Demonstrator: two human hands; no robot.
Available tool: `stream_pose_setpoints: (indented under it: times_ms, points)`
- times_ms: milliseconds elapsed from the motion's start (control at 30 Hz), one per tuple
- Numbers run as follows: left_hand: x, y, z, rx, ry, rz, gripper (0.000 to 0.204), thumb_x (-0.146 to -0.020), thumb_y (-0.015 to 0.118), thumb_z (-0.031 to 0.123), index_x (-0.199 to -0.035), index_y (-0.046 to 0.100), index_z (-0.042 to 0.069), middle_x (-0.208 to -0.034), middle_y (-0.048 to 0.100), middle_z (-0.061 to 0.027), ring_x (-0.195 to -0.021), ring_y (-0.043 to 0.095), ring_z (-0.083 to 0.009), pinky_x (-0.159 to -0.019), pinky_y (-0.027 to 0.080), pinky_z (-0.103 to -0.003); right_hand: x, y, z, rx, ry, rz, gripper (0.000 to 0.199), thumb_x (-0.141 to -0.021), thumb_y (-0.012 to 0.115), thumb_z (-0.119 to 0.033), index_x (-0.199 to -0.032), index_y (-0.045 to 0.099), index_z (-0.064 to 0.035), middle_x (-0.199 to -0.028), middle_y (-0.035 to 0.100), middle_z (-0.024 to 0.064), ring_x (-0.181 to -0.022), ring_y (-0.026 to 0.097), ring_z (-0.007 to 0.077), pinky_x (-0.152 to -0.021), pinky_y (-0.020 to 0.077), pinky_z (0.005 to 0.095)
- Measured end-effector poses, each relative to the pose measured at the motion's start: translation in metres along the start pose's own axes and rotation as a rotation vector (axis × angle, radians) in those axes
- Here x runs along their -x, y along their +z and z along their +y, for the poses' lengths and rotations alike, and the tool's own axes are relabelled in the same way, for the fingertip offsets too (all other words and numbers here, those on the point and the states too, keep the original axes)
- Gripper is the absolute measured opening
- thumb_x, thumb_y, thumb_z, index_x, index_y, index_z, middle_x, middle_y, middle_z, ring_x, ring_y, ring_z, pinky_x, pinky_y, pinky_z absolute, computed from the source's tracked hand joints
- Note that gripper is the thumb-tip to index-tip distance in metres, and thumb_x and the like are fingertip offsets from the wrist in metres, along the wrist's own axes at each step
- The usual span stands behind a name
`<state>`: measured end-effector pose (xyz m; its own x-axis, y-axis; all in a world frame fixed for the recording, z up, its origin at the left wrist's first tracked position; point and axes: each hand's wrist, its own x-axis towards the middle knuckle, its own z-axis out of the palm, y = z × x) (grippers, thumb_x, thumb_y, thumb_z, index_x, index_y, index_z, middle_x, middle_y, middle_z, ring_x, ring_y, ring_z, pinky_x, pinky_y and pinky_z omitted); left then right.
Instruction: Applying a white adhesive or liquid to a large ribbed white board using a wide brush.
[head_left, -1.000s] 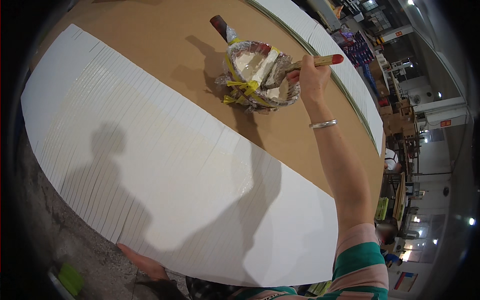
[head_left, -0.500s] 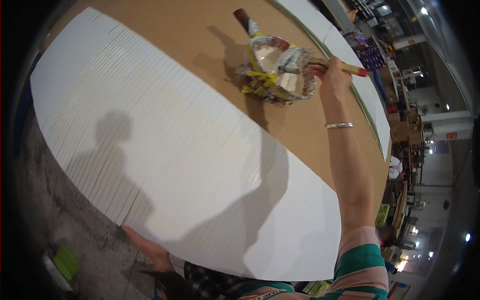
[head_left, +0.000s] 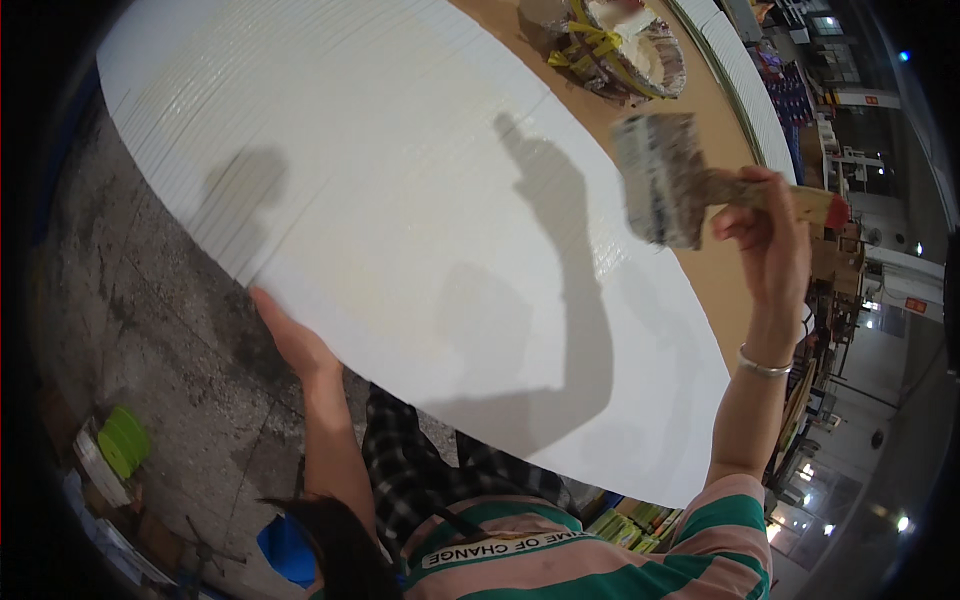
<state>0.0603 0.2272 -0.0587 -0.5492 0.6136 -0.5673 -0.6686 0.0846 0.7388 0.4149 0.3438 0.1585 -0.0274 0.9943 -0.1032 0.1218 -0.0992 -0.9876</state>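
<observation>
A wide, flat paintbrush (head_left: 665, 180) is raised above the right edge of some white sheets, and my right hand (head_left: 765, 235) is closed round its wooden, red-tipped handle. Pale smears coat its bristles. The overlapping white sheets (head_left: 400, 240) fan across the board, and wet, shiny patches show on them. My left hand (head_left: 295, 335) lies against their near left edge, its visible fingers stretched along it; part of the hand is hidden there. Beyond the brush stands a wrapped pot (head_left: 660, 60) with yellow ties and a pale coating inside.
Brown board (head_left: 600, 115) shows beyond the sheets, with another white stack (head_left: 745, 75) along its far right side. Grey concrete floor (head_left: 170, 300) lies to the left, with a green bundle (head_left: 123, 440) on it. Shelves and boxes fill the far right.
My right hand has lifted the paintbrush out of the pot and brought it nearer, toward the sheets. My left hand stays at the sheets' edge. The view has shifted, showing more floor.
</observation>
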Motion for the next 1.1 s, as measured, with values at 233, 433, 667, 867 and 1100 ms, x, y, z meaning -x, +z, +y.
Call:
stream_pose_setpoints:
  times_ms: [233,433,667,867,1100]
  points:
    - [-0.026,-0.019,0.002,-0.023,0.186,-0.107,0.068,-0.099,0.031,0.052,-0.145,0.026,0.001,-0.146,0.035,-0.0121,-0.132,0.036,-0.0250,-0.110,0.026,-0.034,0.022,0.076,0.029,0.092,-0.022,-0.270,0.022,-0.090,0.060,-0.016,-0.084,0.065,0.0043,-0.076,0.066,0.0114,-0.060,0.062,0.0159,-0.056,0.0504,0.0250]
    - [0.042,-0.008,-0.036,-0.103,0.156,0.014,0.069,-0.099,0.033,0.052,-0.144,0.029,-0.001,-0.144,0.038,-0.0137,-0.129,0.040,-0.0240,-0.108,0.029,-0.032,0.050,0.054,0.061,0.404,-0.278,-0.477,0.005,-0.081,0.064,-0.002,-0.086,0.064,-0.0017,-0.078,0.065,0.0058,-0.067,0.059,0.0102,-0.061,0.0472,0.0236]
    - [0.061,-0.001,-0.045,-0.068,0.142,0.031,0.073,-0.098,0.034,0.054,-0.143,0.029,-0.003,-0.144,0.039,-0.0155,-0.129,0.040,-0.0242,-0.107,0.030,-0.032,0.126,-0.051,0.056,0.710,-0.017,-0.724,0.007,-0.074,0.064,0.000,-0.080,0.065,-0.0031,-0.076,0.066,0.0084,-0.066,0.064,0.0178,-0.064,0.0514,0.0270]
    - [0.056,0.001,-0.046,-0.078,0.175,0.015,0.075,-0.097,0.033,0.055,-0.142,0.030,-0.004,-0.141,0.041,-0.0168,-0.127,0.042,-0.0248,-0.107,0.030,-0.032,0.024,0.074,0.049,0.481,-0.295,-0.429,0.004,-0.080,0.065,-0.006,-0.081,0.064,-0.0017,-0.077,0.065,0.0046,-0.071,0.061,0.0099,-0.064,0.0493,0.0249]
    - [0.060,-0.003,-0.040,-0.018,0.087,0.058,0.076,-0.097,0.032,0.056,-0.143,0.028,-0.004,-0.144,0.038,-0.0172,-0.130,0.040,-0.0273,-0.108,0.029,-0.034,0.073,0.007,0.062,0.880,-0.038,-0.753,0.008,-0.074,0.068,-0.010,-0.072,0.064,-0.0041,-0.067,0.063,0.0079,-0.061,0.060,0.0142,-0.062,0.0494,0.0271]
